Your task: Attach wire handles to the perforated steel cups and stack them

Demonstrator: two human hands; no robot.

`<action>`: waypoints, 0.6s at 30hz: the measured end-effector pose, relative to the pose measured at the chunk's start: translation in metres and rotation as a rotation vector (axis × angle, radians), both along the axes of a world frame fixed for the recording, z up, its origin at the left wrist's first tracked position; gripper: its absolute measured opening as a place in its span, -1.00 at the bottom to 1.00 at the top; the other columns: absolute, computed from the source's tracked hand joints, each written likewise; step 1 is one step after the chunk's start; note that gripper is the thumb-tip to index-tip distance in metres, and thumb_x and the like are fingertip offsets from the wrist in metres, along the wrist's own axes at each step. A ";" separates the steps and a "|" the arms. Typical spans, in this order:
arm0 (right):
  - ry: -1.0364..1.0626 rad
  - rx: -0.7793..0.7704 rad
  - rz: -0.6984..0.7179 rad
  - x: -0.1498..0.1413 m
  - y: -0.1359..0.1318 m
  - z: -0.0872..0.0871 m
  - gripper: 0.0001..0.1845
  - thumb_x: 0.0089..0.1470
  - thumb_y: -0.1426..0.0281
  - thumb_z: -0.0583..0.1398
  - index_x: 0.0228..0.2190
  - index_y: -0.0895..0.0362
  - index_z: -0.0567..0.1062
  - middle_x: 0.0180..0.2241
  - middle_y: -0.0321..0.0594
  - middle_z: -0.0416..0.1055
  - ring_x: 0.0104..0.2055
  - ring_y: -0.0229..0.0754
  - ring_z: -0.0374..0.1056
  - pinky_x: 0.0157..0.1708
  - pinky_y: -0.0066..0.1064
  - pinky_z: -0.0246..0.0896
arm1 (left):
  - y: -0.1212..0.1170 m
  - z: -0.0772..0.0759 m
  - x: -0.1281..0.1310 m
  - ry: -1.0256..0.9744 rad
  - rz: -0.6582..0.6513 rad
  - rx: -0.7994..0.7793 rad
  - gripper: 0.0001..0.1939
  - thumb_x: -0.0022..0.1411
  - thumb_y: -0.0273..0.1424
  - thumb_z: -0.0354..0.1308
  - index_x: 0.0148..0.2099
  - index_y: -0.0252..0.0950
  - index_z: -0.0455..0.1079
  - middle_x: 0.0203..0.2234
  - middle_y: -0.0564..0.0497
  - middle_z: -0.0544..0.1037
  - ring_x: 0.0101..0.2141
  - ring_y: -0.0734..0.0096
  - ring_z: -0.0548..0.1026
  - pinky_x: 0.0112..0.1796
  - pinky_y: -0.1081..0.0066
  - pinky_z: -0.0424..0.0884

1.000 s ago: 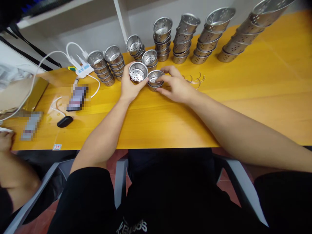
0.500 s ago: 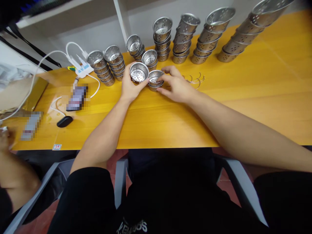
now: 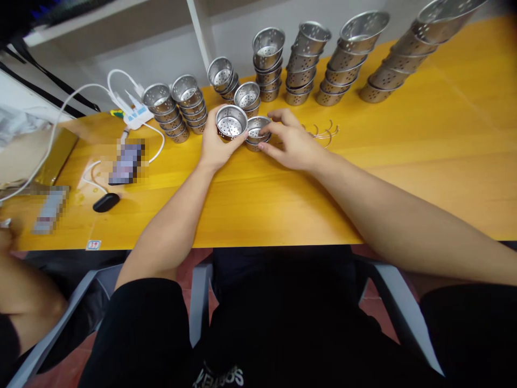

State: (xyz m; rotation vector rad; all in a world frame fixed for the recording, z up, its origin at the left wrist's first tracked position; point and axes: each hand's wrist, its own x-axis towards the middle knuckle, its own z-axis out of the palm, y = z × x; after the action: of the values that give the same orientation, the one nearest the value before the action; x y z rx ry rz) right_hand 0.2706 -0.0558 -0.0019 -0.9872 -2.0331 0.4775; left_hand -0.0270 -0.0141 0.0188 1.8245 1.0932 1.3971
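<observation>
While the left hand (image 3: 216, 144) grips a perforated metal cup (image 3: 231, 123), the right hand (image 3: 294, 141) curls at the rim of a 2-cup stack (image 3: 254, 138) just beside that cup on the counter (image 3: 262, 205); whether it pinches, I cannot tell. Thin wires (image 3: 323, 136) lie near the right hand.

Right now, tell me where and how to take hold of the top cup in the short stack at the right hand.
Pinch the top cup by its rim, probably best from the right: its open mouth faces up, so the wall can be pinched inside and out, while the held cup, in the left hand, crowds its left side.
</observation>
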 end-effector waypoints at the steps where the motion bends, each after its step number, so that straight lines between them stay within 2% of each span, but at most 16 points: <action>1: -0.002 0.000 -0.003 0.000 0.000 0.000 -0.46 0.50 -0.20 0.56 0.25 -0.17 0.80 0.53 0.06 0.54 0.69 0.64 0.40 0.79 0.70 0.20 | 0.000 0.000 0.000 0.000 -0.001 -0.002 0.06 0.04 0.23 0.95 0.37 -0.05 0.57 0.43 -0.19 0.71 0.67 -0.32 0.56 0.82 -0.19 0.31; 8: 0.008 -0.014 0.004 0.000 0.000 0.000 -0.42 0.50 -0.25 0.55 0.25 -0.17 0.80 0.55 0.08 0.52 0.71 0.65 0.37 0.82 0.70 0.15 | -0.005 0.005 0.001 -0.018 0.011 -0.021 0.00 0.07 0.10 0.98 0.36 -0.07 0.58 0.43 -0.18 0.71 0.69 -0.32 0.53 0.83 -0.17 0.30; 15: -0.013 -0.011 -0.004 0.001 0.001 0.000 -0.37 0.47 -0.29 0.55 0.28 -0.18 0.80 0.53 0.10 0.54 0.70 0.66 0.39 0.80 0.71 0.19 | -0.008 0.009 0.004 -0.020 0.010 -0.028 0.04 -0.04 0.20 0.99 0.29 -0.04 0.58 0.41 -0.15 0.75 0.64 -0.33 0.59 0.83 -0.21 0.31; 18: -0.004 -0.010 -0.008 0.000 0.002 -0.002 -0.37 0.47 -0.27 0.56 0.29 -0.18 0.79 0.53 0.09 0.55 0.70 0.67 0.38 0.81 0.71 0.19 | -0.007 0.007 0.003 -0.018 0.013 -0.030 0.07 -0.04 0.22 0.99 0.33 -0.04 0.58 0.42 -0.16 0.74 0.65 -0.34 0.58 0.83 -0.20 0.32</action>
State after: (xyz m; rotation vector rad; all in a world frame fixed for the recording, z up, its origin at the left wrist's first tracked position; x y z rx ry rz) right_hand 0.2710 -0.0535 -0.0037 -1.0027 -2.0312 0.4826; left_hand -0.0236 -0.0213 0.0257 1.7834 1.1137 1.3946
